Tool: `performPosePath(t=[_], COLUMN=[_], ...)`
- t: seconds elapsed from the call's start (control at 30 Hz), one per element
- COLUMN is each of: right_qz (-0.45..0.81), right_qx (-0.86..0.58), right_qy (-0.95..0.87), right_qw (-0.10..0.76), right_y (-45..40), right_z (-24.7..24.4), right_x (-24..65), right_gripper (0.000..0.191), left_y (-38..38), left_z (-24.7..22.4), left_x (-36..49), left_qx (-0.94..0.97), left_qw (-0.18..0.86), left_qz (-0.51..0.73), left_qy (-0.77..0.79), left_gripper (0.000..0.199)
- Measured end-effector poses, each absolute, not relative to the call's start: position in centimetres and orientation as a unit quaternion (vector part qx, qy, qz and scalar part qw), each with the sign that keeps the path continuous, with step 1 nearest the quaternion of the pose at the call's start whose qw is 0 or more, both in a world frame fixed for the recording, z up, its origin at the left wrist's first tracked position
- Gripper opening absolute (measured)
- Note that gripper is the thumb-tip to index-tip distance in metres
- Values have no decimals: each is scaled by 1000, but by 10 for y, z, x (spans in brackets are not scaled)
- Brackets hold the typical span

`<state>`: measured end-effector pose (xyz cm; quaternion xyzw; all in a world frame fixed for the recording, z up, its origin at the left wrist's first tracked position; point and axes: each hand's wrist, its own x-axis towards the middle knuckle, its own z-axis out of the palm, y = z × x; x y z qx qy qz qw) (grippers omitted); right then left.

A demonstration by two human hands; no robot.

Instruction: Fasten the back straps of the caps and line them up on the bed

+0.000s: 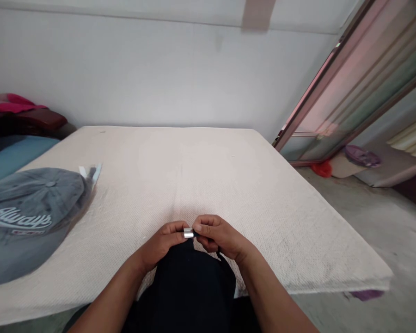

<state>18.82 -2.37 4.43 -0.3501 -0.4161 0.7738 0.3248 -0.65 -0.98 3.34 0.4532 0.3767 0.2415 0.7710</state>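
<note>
My left hand (166, 240) is closed, pinching a small silver metal buckle (188, 232) between thumb and fingertips. Right beside it, my right hand (219, 237) pinches a short dark strap (196, 234) that meets the buckle. Both belong to a dark, rounded cloth item (196, 286), apparently a cap, which hangs below my hands near the front edge of the bed-like surface. Its lower part merges with dark clothing, so its full outline is hard to make out. A thin dark loop shows under my right hand.
A grey cap (38, 203) with white "Always" lettering lies at the left, partly in clear plastic. The cream textured cover (201, 162) spreads beneath. A white wall (159, 69) stands behind, a sliding glass door (333, 97) at right. Pink cloth (17, 102) lies far left.
</note>
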Motion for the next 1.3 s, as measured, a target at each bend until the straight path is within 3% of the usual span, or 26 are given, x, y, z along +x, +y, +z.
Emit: performPosePath(t=[0.27, 0.63, 0.87, 1.3], right_qz=[798, 766, 769, 779], right_qx=[-341, -357, -378, -364], right_qy=[-371, -387, -390, -385], right_qw=[331, 370, 337, 336], right_y=[-24, -24, -26, -26], right_z=[40, 40, 33, 38], right_x=[187, 188, 196, 190], right_gripper=[18, 21, 13, 18], left_y=[-11, -9, -10, -11], left_z=[36, 33, 34, 26], left_x=[-7, -9, -10, -8], left_qx=[436, 394, 368, 444], left_qw=[781, 756, 748, 745], left_qz=[249, 280, 289, 232], left_qy=[371, 442, 471, 440], left_gripper=[10, 26, 27, 24])
